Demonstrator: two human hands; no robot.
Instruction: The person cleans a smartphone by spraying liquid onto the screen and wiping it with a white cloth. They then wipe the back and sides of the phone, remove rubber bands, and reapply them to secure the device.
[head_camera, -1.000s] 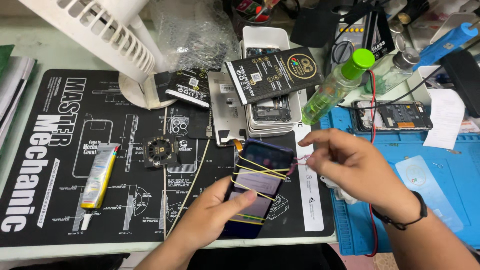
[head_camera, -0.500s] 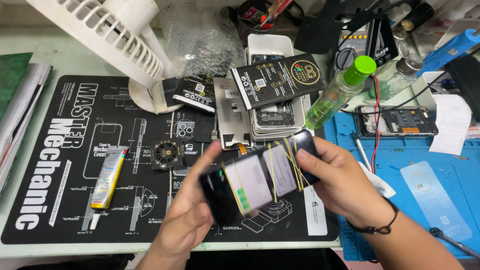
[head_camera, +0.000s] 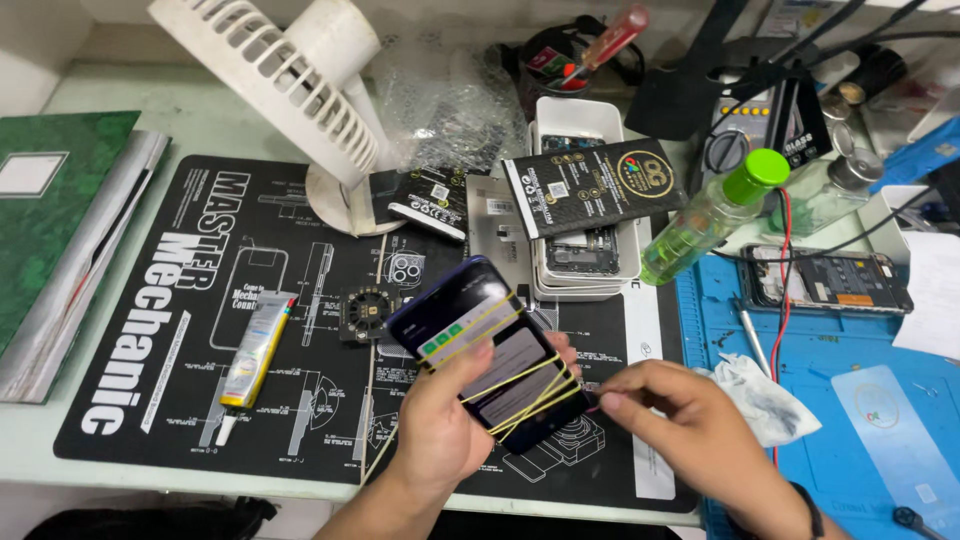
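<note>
The dark slab smartphone (head_camera: 490, 365) bound with yellow rubber bands (head_camera: 520, 385) lies diagonal, its long axis from upper-left to lower-right, above the black printed work mat (head_camera: 180, 330). The left hand (head_camera: 440, 430) grips it from below; the right hand (head_camera: 680, 420) pinches a band at its lower-right edge.

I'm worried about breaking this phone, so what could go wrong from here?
The yellow rubber bands are stretched tight across the lit smartphone; if the right hand slips, one might snap back. The left hand holds the phone tilted above the black work mat, so it could drop.
</note>
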